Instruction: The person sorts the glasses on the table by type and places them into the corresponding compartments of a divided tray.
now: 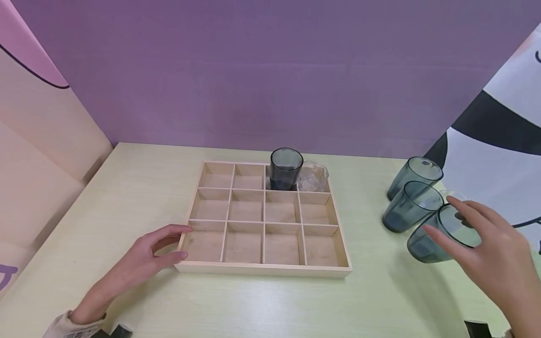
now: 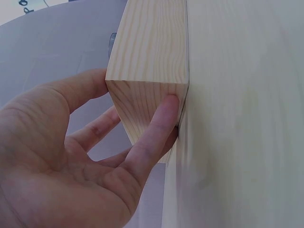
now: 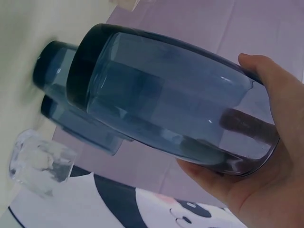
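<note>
My left hand (image 1: 145, 256) touches the left side of a shallow wooden divided tray (image 1: 264, 271), near its front corner. In the left wrist view, the spread fingers (image 2: 154, 128) rest against the tray's outer wall and top edge. At the right, my right hand (image 1: 496, 249) holds the nearest blue-grey drinking glass (image 1: 427, 244) around its upper part. The right wrist view shows that glass (image 3: 156, 95) between the thumb and fingers, some of them seen through it. Whether its base touches the table cannot be made out.
Two more blue-grey glasses, a middle one (image 1: 407, 211) and a far one (image 1: 403, 178), stand beside the held one. A clear glass (image 3: 40, 161) is near them. In the tray's back row sit a dark glass (image 1: 285, 171) and a clear cup (image 1: 313, 178). A purple backdrop (image 1: 270, 94) rises behind.
</note>
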`<control>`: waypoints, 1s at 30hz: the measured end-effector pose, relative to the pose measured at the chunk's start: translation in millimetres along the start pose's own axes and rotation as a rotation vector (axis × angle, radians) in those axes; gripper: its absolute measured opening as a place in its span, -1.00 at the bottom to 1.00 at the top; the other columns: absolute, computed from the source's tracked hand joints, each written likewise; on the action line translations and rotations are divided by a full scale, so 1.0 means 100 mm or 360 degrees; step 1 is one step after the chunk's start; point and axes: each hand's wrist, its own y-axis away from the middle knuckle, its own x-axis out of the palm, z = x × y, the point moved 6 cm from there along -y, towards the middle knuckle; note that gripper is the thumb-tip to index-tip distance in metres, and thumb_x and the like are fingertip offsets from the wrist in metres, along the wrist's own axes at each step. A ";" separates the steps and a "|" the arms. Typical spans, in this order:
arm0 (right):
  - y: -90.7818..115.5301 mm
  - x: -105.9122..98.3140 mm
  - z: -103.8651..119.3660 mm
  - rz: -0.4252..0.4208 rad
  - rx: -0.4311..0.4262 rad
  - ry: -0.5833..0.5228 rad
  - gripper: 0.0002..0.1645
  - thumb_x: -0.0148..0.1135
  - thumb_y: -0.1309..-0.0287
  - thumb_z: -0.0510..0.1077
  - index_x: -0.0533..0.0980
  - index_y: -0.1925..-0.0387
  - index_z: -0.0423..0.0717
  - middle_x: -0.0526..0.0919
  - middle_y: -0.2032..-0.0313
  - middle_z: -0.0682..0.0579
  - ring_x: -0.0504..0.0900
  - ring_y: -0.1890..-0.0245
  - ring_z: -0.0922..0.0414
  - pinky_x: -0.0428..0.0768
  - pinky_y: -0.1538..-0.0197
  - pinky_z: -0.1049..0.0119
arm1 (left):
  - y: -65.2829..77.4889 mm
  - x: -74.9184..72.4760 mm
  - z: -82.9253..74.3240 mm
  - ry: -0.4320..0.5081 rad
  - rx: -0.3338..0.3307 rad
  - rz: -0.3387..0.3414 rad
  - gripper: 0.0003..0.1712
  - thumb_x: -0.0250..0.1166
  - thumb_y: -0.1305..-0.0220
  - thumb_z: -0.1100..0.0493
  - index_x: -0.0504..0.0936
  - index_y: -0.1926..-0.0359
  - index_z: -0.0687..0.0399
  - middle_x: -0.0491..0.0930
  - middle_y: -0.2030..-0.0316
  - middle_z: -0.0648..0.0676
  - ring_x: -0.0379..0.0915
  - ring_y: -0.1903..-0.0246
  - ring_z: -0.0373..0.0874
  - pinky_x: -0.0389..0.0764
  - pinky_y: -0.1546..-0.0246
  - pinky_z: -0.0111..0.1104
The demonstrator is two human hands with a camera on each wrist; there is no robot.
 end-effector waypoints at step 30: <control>-0.29 0.33 0.55 0.0212 -0.0224 -0.0113 -0.13 0.66 0.25 -0.05 0.55 -0.21 -0.09 0.57 -0.10 -0.20 0.56 -0.02 -0.20 0.52 0.09 -0.03 | 0.00 0.00 0.01 -0.0010 -0.0012 0.0002 -0.47 0.37 -0.32 0.11 0.50 -0.29 -0.07 0.43 -0.29 0.10 0.30 -0.30 0.30 0.58 -0.02 -0.39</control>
